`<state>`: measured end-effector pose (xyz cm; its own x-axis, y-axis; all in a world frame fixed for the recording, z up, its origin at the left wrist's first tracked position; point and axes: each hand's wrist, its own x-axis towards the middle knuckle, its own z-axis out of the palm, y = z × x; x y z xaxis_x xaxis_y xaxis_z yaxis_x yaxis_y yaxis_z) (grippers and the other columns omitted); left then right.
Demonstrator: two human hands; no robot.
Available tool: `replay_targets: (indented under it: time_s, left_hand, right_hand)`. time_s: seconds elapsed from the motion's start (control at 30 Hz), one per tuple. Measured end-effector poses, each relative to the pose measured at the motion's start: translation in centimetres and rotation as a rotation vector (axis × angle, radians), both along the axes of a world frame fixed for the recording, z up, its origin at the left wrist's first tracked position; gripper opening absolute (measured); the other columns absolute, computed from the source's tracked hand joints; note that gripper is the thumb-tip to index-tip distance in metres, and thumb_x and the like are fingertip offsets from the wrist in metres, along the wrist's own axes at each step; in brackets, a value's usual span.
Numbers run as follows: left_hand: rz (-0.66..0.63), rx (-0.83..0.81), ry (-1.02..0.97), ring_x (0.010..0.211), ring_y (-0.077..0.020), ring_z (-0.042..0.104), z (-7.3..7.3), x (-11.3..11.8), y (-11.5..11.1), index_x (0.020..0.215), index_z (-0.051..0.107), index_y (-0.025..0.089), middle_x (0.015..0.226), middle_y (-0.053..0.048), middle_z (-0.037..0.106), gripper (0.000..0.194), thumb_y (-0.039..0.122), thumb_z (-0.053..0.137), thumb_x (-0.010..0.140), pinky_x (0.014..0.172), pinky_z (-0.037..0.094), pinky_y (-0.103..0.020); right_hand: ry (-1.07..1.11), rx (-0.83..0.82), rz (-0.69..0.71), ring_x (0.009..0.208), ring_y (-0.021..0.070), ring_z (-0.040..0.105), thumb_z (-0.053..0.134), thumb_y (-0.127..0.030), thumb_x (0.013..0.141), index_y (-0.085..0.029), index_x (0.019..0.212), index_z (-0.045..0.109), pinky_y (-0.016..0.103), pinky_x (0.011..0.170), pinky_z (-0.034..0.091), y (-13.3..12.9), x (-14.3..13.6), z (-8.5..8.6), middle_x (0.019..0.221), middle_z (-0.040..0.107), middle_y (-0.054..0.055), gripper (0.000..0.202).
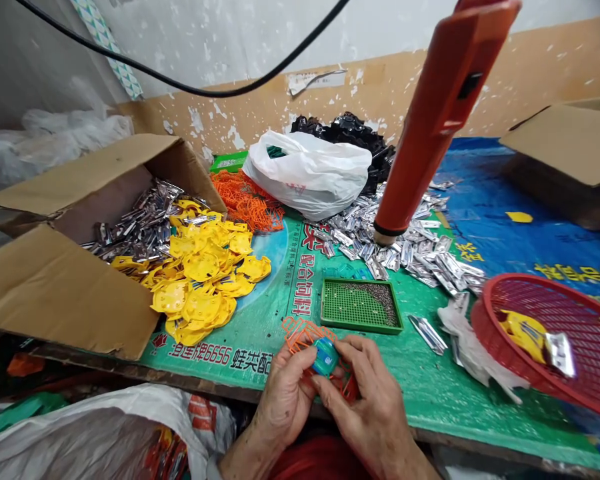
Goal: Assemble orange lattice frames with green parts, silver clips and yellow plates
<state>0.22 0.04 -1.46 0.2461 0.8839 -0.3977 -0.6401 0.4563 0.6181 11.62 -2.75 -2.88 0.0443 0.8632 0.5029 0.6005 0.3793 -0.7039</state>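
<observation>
Near the front edge of the table, my left hand [287, 393] and my right hand [367, 393] are together, both closed on a small teal plastic piece [325, 357]. The left thumb presses on the teal piece from the left, and the right fingers grip it from the other side. Part of an orange plastic piece [349, 388] shows beneath it, between the hands; fingers hide much of it. Just beyond the left fingers lie several thin orange plastic frames [303, 333]. A green tray [361, 327] with small screws lies past the right hand.
A red power screwdriver [430, 120] hangs tip down over heaped metal blades [425, 247]. On the left, yellow plastic parts [200, 260] spill from a cardboard box [70, 280]. A red basket [555, 340] stands at right; a white bag [310, 177] lies behind.
</observation>
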Motion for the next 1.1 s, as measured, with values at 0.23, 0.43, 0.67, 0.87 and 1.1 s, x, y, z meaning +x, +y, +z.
replay_targets:
  time_s: [0.23, 0.43, 0.67, 0.87, 1.1]
  left_hand:
    - [-0.044, 0.029, 0.036, 0.075, -0.0151, 0.064, -0.1, 0.0, -0.2, 0.096, 0.071, 0.018, 0.089, -0.005, 0.071, 0.018, 0.023, 0.069, 0.079, 0.072, 0.052, -0.025]
    - [-0.122, 0.045, 0.07, 0.088, -0.0184, 0.065, -0.2, -0.4, -0.5, 0.102, 0.069, 0.02, 0.099, -0.006, 0.07, 0.024, 0.022, 0.069, 0.078, 0.077, 0.052, -0.026]
    - [-0.162, 0.063, 0.145, 0.079, -0.0162, 0.064, 0.5, -0.7, -0.2, 0.1, 0.068, 0.018, 0.096, -0.005, 0.07, 0.024, 0.023, 0.07, 0.077, 0.074, 0.053, -0.028]
    - [-0.016, -0.037, 0.233, 0.067, -0.0171, 0.067, 0.5, -1.9, 1.0, 0.094, 0.065, 0.018, 0.079, -0.001, 0.07, 0.03, 0.027, 0.078, 0.068, 0.066, 0.057, -0.031]
    - [0.1, -0.047, 0.26, 0.067, -0.0204, 0.07, 0.8, -2.1, 2.8, 0.095, 0.059, 0.018, 0.076, 0.0, 0.071, 0.042, 0.026, 0.082, 0.061, 0.066, 0.059, -0.036]
  right_hand:
    - [0.168, -0.044, 0.038, 0.074, 0.0146, 0.06, 0.067, -0.013, 0.077, -0.019, 0.107, 0.059, 0.025, 0.059, 0.056, 0.4, 0.4, 0.4, 0.094, 0.056, 0.007, 0.031]
    - [0.19, -0.03, 0.086, 0.067, 0.0119, 0.058, 0.062, -0.01, 0.079, -0.021, 0.11, 0.056, 0.023, 0.051, 0.053, 0.1, 0.5, 0.4, 0.094, 0.054, 0.005, 0.033]
    - [0.138, -0.119, 0.228, 0.068, 0.0127, 0.06, 0.059, -0.017, 0.084, -0.018, 0.111, 0.056, 0.024, 0.059, 0.055, -0.3, 1.0, 1.3, 0.096, 0.056, 0.008, 0.027]
    - [-0.02, -0.196, -0.222, 0.089, 0.0236, 0.064, 0.053, -0.032, 0.086, -0.016, 0.1, 0.065, 0.036, 0.076, 0.053, 3.5, 8.2, 2.6, 0.096, 0.065, 0.012, 0.025]
    - [-0.127, -0.591, -0.297, 0.108, 0.0314, 0.061, 0.05, -0.019, 0.079, -0.012, 0.109, 0.067, 0.045, 0.097, 0.042, 9.9, 12.0, 2.4, 0.112, 0.068, 0.017, 0.035]
